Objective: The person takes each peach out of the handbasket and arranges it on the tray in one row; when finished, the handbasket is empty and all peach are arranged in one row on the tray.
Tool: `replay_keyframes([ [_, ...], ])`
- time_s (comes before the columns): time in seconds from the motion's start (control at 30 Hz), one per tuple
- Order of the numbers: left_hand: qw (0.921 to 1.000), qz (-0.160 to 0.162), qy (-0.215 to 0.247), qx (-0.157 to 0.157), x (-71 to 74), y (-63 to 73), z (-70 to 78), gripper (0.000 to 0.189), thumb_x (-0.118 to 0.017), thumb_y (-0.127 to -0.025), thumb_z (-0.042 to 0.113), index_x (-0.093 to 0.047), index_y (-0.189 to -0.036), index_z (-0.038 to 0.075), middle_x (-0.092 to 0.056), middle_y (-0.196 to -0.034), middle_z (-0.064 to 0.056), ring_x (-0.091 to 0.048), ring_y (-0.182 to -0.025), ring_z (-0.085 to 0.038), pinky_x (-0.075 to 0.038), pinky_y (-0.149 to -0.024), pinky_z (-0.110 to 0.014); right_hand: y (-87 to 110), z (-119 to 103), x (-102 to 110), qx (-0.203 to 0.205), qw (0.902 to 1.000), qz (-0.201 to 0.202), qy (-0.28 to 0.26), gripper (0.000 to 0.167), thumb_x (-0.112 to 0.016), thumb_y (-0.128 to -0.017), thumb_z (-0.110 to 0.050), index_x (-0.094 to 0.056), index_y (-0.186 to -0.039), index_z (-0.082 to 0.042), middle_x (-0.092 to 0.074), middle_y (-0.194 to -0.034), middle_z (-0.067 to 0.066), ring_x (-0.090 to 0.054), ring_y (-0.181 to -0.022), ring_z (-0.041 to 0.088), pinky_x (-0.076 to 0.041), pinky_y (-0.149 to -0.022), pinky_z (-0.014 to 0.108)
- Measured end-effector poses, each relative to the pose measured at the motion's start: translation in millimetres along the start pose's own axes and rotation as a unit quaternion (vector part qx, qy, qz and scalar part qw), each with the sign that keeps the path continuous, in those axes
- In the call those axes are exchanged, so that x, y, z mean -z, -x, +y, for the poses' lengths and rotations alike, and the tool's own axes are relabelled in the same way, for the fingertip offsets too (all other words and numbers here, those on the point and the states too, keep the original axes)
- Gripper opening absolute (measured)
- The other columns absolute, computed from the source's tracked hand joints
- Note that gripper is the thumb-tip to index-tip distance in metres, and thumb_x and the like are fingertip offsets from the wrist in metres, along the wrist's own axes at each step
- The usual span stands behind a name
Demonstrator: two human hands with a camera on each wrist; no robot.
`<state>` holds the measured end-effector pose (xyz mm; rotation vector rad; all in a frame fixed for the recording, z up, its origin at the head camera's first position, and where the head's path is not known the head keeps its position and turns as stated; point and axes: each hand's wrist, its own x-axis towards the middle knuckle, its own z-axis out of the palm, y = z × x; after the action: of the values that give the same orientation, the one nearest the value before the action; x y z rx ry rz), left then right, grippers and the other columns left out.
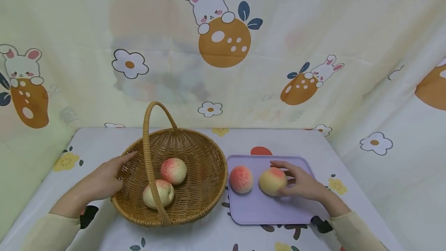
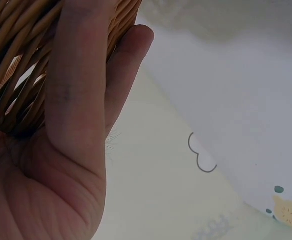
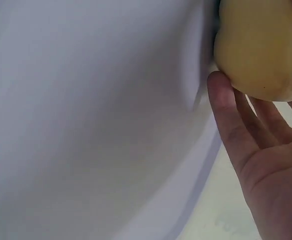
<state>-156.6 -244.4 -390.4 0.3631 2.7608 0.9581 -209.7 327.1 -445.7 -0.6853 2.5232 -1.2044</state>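
Observation:
On the left of the head view stands a brown wicker basket (image 1: 203, 165) with a tall arched handle. Two pink-and-cream peaches, one peach (image 1: 174, 171) behind the other peach (image 1: 153, 196), lie inside it. My left hand (image 1: 102, 179) holds the basket's left rim; its fingers lie against the weave (image 2: 16, 50) in the left wrist view. Over a lilac tray (image 1: 254, 212), my right hand (image 1: 303, 183) grips a yellowish peach (image 1: 271, 183) with a red top, fingers and thumb around its right side. Its pale underside shows in the right wrist view.
Another red-speckled peach (image 1: 241, 179) sits at the tray's left side, close to the basket's right rim. A white patterned cloth (image 1: 195, 239) covers the table. Behind it hangs a cream curtain (image 1: 156, 30) printed with rabbits and flowers.

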Motion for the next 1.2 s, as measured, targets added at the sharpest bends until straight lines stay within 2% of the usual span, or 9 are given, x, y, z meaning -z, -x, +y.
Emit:
replay_keyframes([
  [0.13,1.0000,0.002,-0.002,-0.004,-0.5,0.0,0.4,0.091,-0.058,-0.070,-0.016,-0.029,-0.155,-0.008,-0.037,-0.148,-0.039,-0.037,-0.134,-0.058,-0.040,-0.100,-0.068,-1.1,-4.1,-2.2,0.006,0.9999,0.000,-0.009,0.079,-0.088,-0.077,-0.019,-0.049,-0.143,0.001,-0.055,-0.140,0.015,-0.056,-0.122,0.038,-0.055,-0.090,0.039],
  [0.3,0.9999,0.005,-0.007,-0.007,-1.5,-0.6,0.0,0.091,-0.059,-0.068,-0.016,-0.030,-0.154,-0.008,-0.039,-0.147,-0.039,-0.037,-0.134,-0.058,-0.039,-0.100,-0.069,-6.5,-12.3,-7.3,0.006,0.9996,-0.024,-0.014,0.079,-0.087,-0.079,-0.022,-0.049,-0.145,0.000,-0.056,-0.138,0.011,-0.055,-0.124,0.039,-0.054,-0.093,0.042],
  [0.43,0.9999,0.006,-0.011,-0.009,-2.3,-1.4,1.0,0.090,-0.059,-0.068,-0.016,-0.031,-0.154,-0.008,-0.040,-0.146,-0.039,-0.038,-0.133,-0.058,-0.039,-0.100,-0.069,-9.4,-23.9,-4.2,0.024,0.9992,-0.027,0.019,0.081,-0.087,-0.078,-0.026,-0.048,-0.147,-0.005,-0.053,-0.145,0.011,-0.053,-0.128,0.039,-0.050,-0.099,0.050],
  [0.57,0.9999,0.002,-0.011,-0.003,-0.8,-1.3,2.1,0.091,-0.059,-0.069,-0.016,-0.030,-0.154,-0.008,-0.038,-0.148,-0.039,-0.037,-0.134,-0.058,-0.040,-0.100,-0.068,-19.0,-60.9,0.6,0.059,0.9971,0.005,0.048,0.082,-0.086,-0.080,-0.029,-0.046,-0.150,-0.020,-0.050,-0.150,0.001,-0.050,-0.134,0.033,-0.042,-0.105,0.059],
  [0.63,0.9999,0.001,-0.011,0.001,0.2,-0.9,2.3,0.091,-0.059,-0.069,-0.016,-0.029,-0.155,-0.007,-0.037,-0.148,-0.039,-0.037,-0.134,-0.058,-0.041,-0.099,-0.068,-27.1,-87.6,-0.1,0.078,0.9960,0.019,0.039,0.080,-0.085,-0.081,-0.027,-0.044,-0.150,-0.027,-0.049,-0.150,-0.005,-0.051,-0.134,0.029,-0.042,-0.105,0.058],
  [0.7,0.9999,0.001,-0.011,0.001,0.6,-0.7,2.4,0.090,-0.059,-0.070,-0.015,-0.029,-0.154,-0.008,-0.037,-0.148,-0.039,-0.037,-0.134,-0.058,-0.041,-0.099,-0.068,-36.5,-114.5,-4.3,0.108,0.9936,0.025,0.021,0.081,-0.085,-0.081,-0.021,-0.044,-0.151,-0.027,-0.048,-0.151,-0.005,-0.050,-0.134,0.027,-0.043,-0.105,0.057],
  [0.9,0.9998,0.006,-0.012,-0.013,1.2,-0.3,2.1,0.090,-0.060,-0.069,-0.015,-0.030,-0.153,-0.009,-0.038,-0.147,-0.040,-0.038,-0.133,-0.058,-0.040,-0.100,-0.068,-65.6,-170.7,-39.0,0.171,0.9842,0.003,-0.046,0.080,-0.084,-0.082,-0.013,-0.046,-0.150,-0.024,-0.047,-0.150,-0.007,-0.049,-0.135,0.025,-0.043,-0.107,0.050],
  [1.07,0.9996,0.011,-0.015,-0.020,1.7,-0.8,2.2,0.091,-0.061,-0.068,-0.015,-0.031,-0.153,-0.009,-0.039,-0.146,-0.040,-0.038,-0.133,-0.058,-0.039,-0.100,-0.069,-85.4,-188.8,-76.4,0.161,0.9847,-0.048,-0.047,0.077,-0.082,-0.086,-0.024,-0.042,-0.151,-0.035,-0.043,-0.152,-0.013,-0.047,-0.136,0.015,-0.041,-0.108,0.049],
  [1.2,0.9995,0.016,-0.016,-0.022,1.7,-0.5,3.4,0.090,-0.060,-0.068,-0.015,-0.031,-0.153,-0.009,-0.039,-0.146,-0.040,-0.037,-0.133,-0.058,-0.038,-0.101,-0.069,-97.6,-192.6,-98.7,0.161,0.9827,-0.089,-0.017,0.078,-0.080,-0.087,-0.033,-0.038,-0.153,-0.035,-0.039,-0.155,-0.010,-0.045,-0.136,0.010,-0.038,-0.111,0.048],
])
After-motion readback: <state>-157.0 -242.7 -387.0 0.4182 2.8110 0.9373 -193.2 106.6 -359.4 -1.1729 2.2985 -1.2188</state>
